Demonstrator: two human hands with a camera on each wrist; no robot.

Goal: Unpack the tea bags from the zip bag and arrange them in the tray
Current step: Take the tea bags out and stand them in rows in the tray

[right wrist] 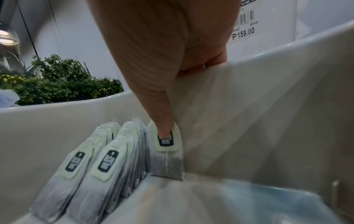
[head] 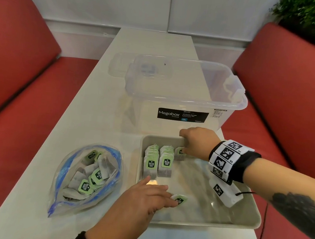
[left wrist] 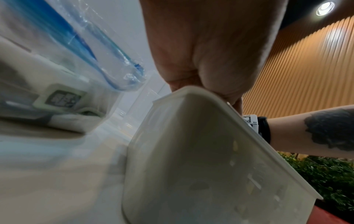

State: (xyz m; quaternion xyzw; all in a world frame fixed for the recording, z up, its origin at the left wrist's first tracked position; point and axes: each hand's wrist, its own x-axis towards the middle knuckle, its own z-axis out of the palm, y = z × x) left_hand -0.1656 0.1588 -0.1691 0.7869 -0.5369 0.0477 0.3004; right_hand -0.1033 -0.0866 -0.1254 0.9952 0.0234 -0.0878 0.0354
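Tea bags set in rows in a tray on the bench (head: 101, 103).

A clear storage box (head: 185, 95) is seen at 12 o'clock. The grey tray (head: 239, 224) sits at 4 o'clock; the open zip bag (head: 86, 178), part full, lies at 8 o'clock. Two rows of tea bags (head: 157, 163) stand in the tray's far-left corner. A third-row tea bag (right wrist: 166, 153) is pressed upright by the right hand (head: 198, 142), fingers curled over the tray's far rim. A loose tea bag (head: 179, 199) is pinched by the left hand (head: 146, 198) above the tray floor.
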